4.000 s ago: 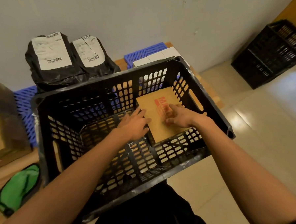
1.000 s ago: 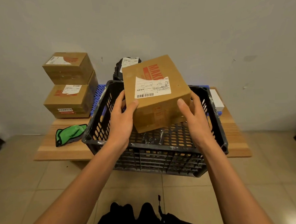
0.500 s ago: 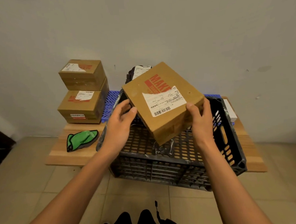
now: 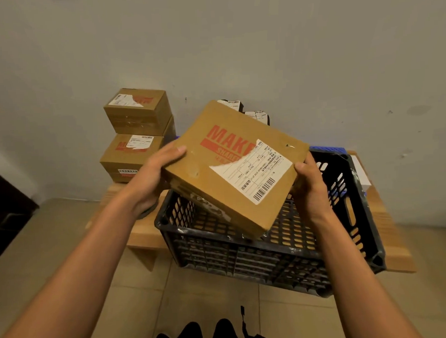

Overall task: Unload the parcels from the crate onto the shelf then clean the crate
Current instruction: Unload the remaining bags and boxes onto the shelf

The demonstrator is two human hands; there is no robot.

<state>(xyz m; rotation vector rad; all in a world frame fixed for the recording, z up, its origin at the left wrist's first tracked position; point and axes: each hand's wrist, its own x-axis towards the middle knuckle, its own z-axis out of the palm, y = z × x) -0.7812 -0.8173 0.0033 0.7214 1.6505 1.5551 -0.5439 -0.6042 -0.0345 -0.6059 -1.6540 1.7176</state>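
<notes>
Head view: the cardboard parcel [image 4: 232, 168] is held tilted above the black crate [image 4: 272, 246], gripped by the left hand [image 4: 152, 177] and right hand [image 4: 312, 187] at opposite edges. A slip is risked, judging by that tilt.

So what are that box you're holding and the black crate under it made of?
The box looks like matte brown corrugated cardboard: dull dented faces, red print, a paper label half peeled. The crate looks like moulded hard plastic: a slotted lattice wall with a slight sheen and pale scuffs along the rim.
</notes>
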